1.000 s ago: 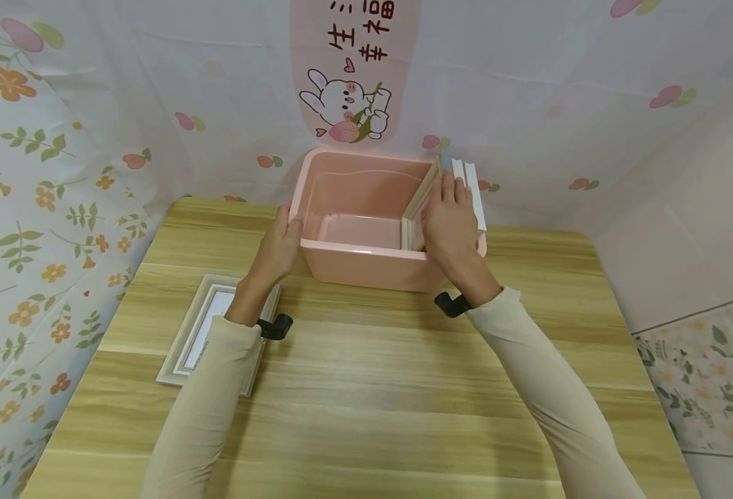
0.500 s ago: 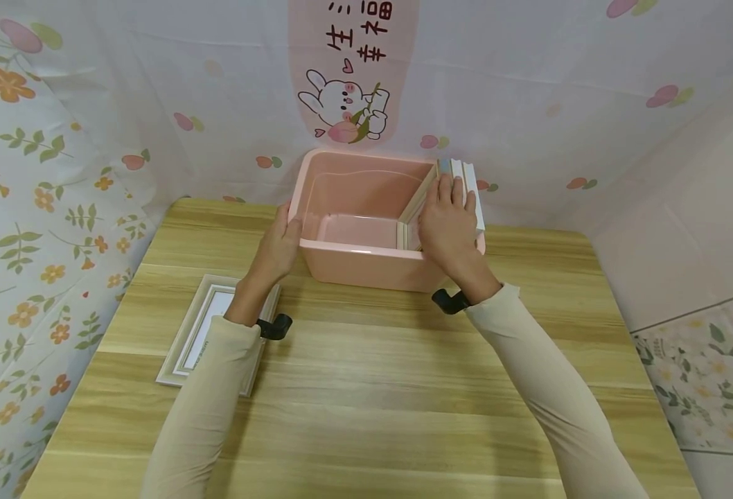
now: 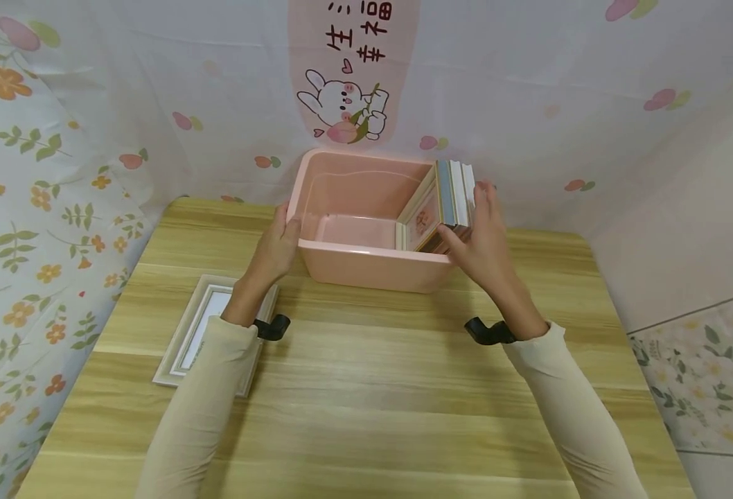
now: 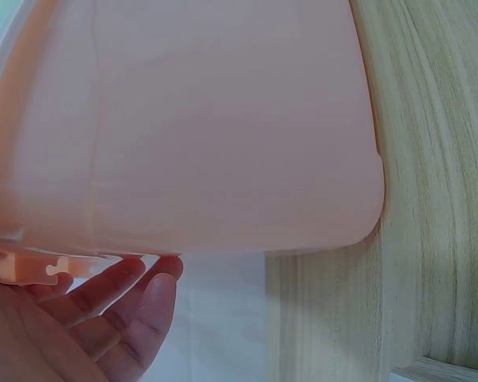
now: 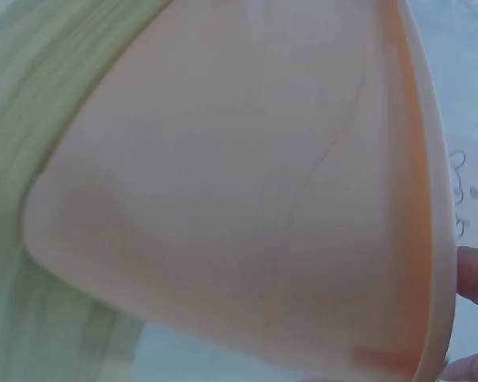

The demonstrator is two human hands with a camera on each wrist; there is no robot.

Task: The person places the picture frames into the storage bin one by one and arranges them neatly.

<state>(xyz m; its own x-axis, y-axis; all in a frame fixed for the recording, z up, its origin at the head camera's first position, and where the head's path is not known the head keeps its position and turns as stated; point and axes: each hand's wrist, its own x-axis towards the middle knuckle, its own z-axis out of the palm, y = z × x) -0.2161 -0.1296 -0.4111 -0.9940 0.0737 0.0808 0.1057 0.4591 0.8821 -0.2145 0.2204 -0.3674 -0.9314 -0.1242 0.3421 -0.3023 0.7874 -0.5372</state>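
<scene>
A pink plastic bin (image 3: 373, 270) stands at the table's back. My left hand (image 3: 274, 246) holds its left rim, thumb above and fingers (image 4: 119, 298) tucked below the lip in the left wrist view. Several picture frames (image 3: 450, 194) stand packed side by side at the bin's right end, their tops above the rim. One frame with a flower picture (image 3: 422, 220) faces left. My right hand (image 3: 488, 242) spans the stack's near right corner, thumb at the front edge and fingers along the right side. In the right wrist view the bin wall hides most of that hand.
Another picture frame (image 3: 182, 350) lies flat on the wooden table (image 3: 379, 402) at left, partly under my left forearm. A patterned cloth (image 3: 229, 125) hangs right behind the bin. The bin's left part shows bare floor (image 3: 357, 231).
My right hand has slid from the top of the frames to their near right corner, uncovering the stack. The frames have settled slightly lower at the back. My left hand stays on the rim.
</scene>
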